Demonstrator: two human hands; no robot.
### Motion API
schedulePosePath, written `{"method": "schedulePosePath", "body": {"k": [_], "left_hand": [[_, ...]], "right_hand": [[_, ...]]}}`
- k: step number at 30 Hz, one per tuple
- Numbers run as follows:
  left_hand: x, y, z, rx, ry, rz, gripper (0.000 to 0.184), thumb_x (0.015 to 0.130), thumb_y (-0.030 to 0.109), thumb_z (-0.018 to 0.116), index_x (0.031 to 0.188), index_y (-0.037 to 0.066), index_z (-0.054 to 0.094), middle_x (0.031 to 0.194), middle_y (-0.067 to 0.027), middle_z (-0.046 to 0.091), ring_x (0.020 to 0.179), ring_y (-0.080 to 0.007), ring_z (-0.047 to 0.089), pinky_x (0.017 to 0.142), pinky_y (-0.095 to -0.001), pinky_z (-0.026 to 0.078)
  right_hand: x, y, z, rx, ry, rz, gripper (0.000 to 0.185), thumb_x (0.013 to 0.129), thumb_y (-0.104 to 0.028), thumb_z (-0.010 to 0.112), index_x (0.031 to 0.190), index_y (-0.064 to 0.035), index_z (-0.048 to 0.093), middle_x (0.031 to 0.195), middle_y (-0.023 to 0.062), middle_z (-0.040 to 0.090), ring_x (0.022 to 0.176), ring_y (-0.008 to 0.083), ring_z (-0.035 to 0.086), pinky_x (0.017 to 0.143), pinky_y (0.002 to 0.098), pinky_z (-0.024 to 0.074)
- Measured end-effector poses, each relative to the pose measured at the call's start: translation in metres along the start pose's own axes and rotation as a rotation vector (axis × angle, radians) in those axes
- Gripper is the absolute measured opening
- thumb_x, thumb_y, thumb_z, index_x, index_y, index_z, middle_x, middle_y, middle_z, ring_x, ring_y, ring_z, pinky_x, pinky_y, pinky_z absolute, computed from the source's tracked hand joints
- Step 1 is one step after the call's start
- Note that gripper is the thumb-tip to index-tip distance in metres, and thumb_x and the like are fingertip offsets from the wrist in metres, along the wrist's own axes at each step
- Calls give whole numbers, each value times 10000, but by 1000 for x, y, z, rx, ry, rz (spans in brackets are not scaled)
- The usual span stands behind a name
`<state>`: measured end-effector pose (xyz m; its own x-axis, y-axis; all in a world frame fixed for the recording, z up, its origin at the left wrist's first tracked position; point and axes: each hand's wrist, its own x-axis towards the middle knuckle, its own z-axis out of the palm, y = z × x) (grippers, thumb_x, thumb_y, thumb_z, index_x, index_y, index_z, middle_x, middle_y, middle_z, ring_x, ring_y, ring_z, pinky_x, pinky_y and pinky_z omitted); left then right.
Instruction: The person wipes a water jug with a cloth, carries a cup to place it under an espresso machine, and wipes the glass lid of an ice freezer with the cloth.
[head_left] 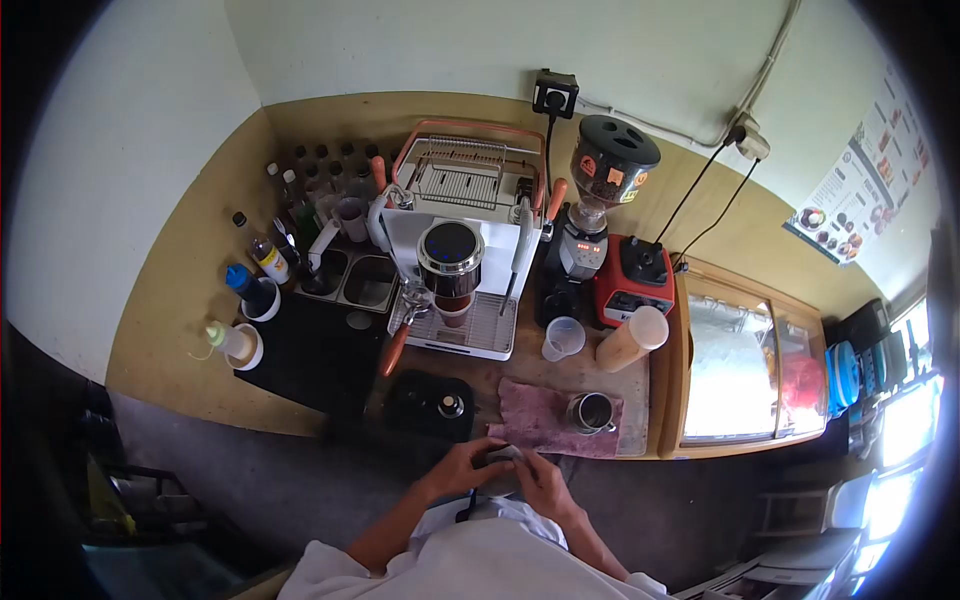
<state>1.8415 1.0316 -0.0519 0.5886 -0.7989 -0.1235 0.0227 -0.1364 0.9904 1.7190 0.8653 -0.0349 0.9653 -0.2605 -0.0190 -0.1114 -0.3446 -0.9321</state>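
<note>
Close to my body, just in front of the counter edge, my left hand (463, 470) and my right hand (544, 486) meet with curled fingers around a small pale greyish thing (508, 456). Fingers cover much of it, and its kind is unclear. Beyond my right hand, a metal milk pitcher (590, 411) stands on a pink cloth (530, 413). A tamper (450, 405) rests on a black mat (415, 393) beyond my left hand. The espresso machine (465, 210) has a portafilter (396, 345) with a wooden handle at its left front, and a cup (455, 312) on its drip tray.
Right of the machine stand a coffee grinder (582, 245), a red blender base (635, 280), a clear plastic cup (564, 340) and a tall container (632, 340). A glass-fronted cabinet (745, 360) borders the counter's right. At left are a small sink (370, 283) and several bottles (268, 258).
</note>
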Motion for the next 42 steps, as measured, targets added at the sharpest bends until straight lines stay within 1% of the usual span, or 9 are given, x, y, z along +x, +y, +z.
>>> {"method": "schedulePosePath", "body": {"k": [2,5,11,14,22,25,28,32,42], "left_hand": [[-7,-8,5,55,76,-25,333,908,233,750,1122,-13,685,1020,-143,728,925,-224,709,795,-328,538],[-9,-24,8,217,162,191,280,931,208,725,1114,0,687,970,-120,725,835,-148,674,726,-289,527],[-1,-27,6,165,132,140,269,959,204,684,1121,-10,683,981,-167,724,826,-192,698,701,-304,533],[4,-34,11,145,148,170,255,974,183,656,1137,-11,680,996,-179,722,835,-210,703,711,-310,536],[18,-39,25,219,206,269,289,995,136,600,1244,-9,627,974,-227,694,808,-268,693,713,-337,530],[22,-24,30,255,108,1,343,1008,147,582,1321,7,590,972,-238,684,786,-212,678,716,-336,526],[32,-18,38,228,29,-159,392,1031,181,554,1394,34,546,1033,-185,702,863,-126,632,756,-304,509],[51,-24,55,-14,53,-114,397,1046,237,546,1414,88,550,982,-40,662,833,-72,506,748,-251,465],[76,-36,101,12,353,-313,369,1040,249,564,1309,1,617,1026,28,633,911,-45,500,809,-214,435]], "right_hand": [[-5,4,2,38,21,1,215,996,-132,606,1168,-11,652,904,98,669,814,143,606,712,286,494],[-29,47,4,-16,267,-50,220,1007,-150,591,1160,-5,654,938,103,683,917,152,632,778,292,504],[-202,189,11,46,192,1060,297,971,-309,607,1118,-63,682,1060,128,704,966,223,673,819,353,519],[-254,192,10,208,130,1303,303,975,-316,599,1124,-66,681,1063,124,705,968,221,673,822,355,520],[-262,187,-27,394,136,1375,322,983,-335,578,1141,-73,678,1071,114,706,972,213,671,829,358,523],[-251,191,-44,443,114,1371,329,986,-342,570,1147,-76,677,1074,110,706,974,211,670,832,359,524],[-244,201,-66,490,89,1382,336,989,-349,562,1154,-78,676,1077,106,706,976,208,670,835,360,525],[-247,213,-99,567,45,1413,346,994,-358,552,1162,-82,674,1081,101,707,978,204,669,839,362,527],[-260,253,-189,733,-113,1507,370,1004,-381,526,1183,-91,670,1091,89,708,983,195,666,848,365,530]]}}
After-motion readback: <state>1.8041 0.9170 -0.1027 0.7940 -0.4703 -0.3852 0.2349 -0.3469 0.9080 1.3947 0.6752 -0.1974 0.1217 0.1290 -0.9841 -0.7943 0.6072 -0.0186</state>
